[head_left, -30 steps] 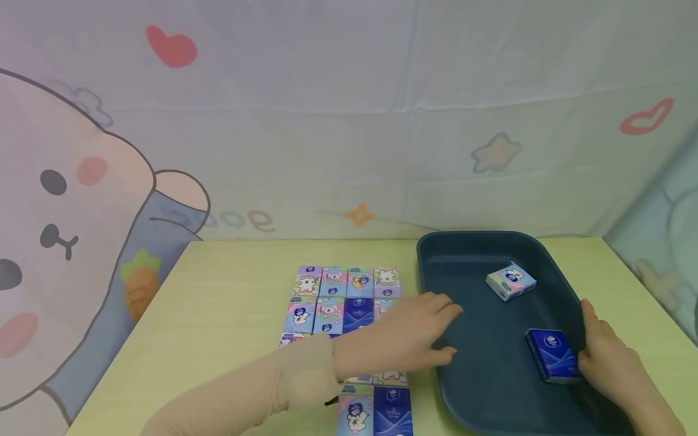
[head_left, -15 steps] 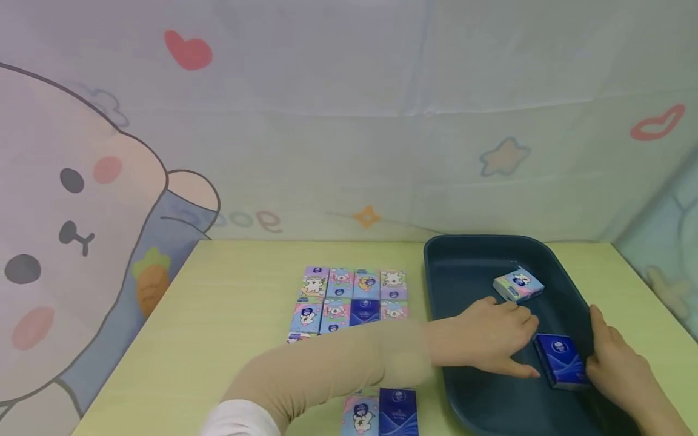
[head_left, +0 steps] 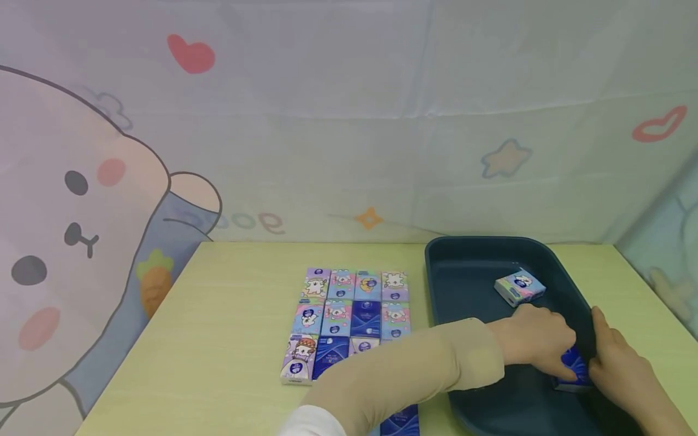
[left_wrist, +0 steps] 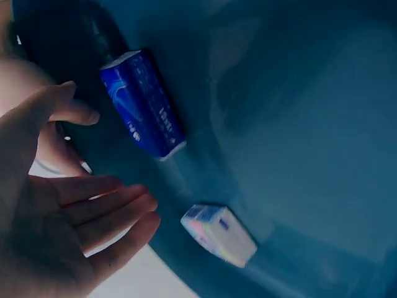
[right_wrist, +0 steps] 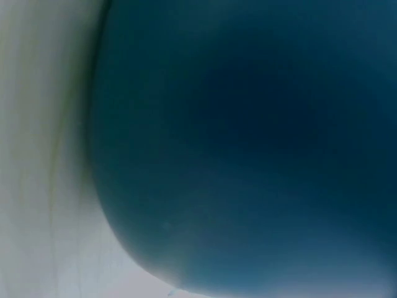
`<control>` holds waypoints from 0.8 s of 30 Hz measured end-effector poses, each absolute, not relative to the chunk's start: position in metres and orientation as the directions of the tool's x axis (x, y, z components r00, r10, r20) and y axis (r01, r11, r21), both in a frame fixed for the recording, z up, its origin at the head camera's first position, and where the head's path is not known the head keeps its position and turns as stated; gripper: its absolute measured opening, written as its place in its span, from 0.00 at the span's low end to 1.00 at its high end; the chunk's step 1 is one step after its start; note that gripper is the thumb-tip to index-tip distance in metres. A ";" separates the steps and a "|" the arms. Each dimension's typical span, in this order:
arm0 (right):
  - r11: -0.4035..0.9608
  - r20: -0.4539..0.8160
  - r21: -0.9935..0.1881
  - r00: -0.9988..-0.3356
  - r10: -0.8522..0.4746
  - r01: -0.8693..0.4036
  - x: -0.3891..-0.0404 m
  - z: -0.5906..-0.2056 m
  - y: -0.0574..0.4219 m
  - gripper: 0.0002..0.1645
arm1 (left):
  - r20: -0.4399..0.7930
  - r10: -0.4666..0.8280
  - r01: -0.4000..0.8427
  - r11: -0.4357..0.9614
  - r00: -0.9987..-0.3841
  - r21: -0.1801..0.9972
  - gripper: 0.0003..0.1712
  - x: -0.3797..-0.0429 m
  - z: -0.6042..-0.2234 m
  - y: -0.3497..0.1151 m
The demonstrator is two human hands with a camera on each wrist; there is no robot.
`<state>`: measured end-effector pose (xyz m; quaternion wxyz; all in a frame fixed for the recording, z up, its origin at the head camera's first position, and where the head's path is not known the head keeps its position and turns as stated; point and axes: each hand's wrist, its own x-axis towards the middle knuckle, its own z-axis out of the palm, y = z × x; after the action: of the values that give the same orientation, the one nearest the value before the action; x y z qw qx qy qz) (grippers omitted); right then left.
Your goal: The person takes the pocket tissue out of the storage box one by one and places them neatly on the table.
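A dark blue tray (head_left: 463, 290) holds two tissue packs. My left hand (head_left: 537, 339) reaches over the dark blue tissue pack (head_left: 574, 362) and partly hides it in the head view. In the left wrist view the thumb and fingers of that hand (left_wrist: 93, 217) are spread beside the blue pack (left_wrist: 142, 105), with a gap between them. The pastel tissue pack (head_left: 520, 287) lies farther back in the tray, beyond the left hand. On the tray's right side, my right hand (head_left: 624, 369) grips the rim, thumb inside; the right wrist view shows only tray and tabletop.
Several tissue packs (head_left: 336, 316), pastel and dark blue, lie in rows on the pale yellow table (head_left: 218, 339) left of the tray. My left forearm covers the nearer rows. A printed curtain (head_left: 327, 121) hangs behind the table.
My left hand has moved right, from the tray's left edge across to the blue tissue pack. The right hand stays at the rim. The head view has shifted slightly.
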<state>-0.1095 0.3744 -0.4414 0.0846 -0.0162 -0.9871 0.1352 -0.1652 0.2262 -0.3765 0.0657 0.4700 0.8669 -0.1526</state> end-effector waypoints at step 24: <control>0.956 0.177 -0.292 -0.983 0.039 -0.014 -0.110 -0.442 0.377 0.48 | -0.255 0.724 0.764 0.632 -0.641 -0.126 0.26 -0.164 -0.413 0.248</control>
<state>-0.1104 0.3773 -0.4419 0.0908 -0.0063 -0.9848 0.1477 -0.1643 0.2478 -0.4126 0.0904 0.4140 0.8989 -0.1115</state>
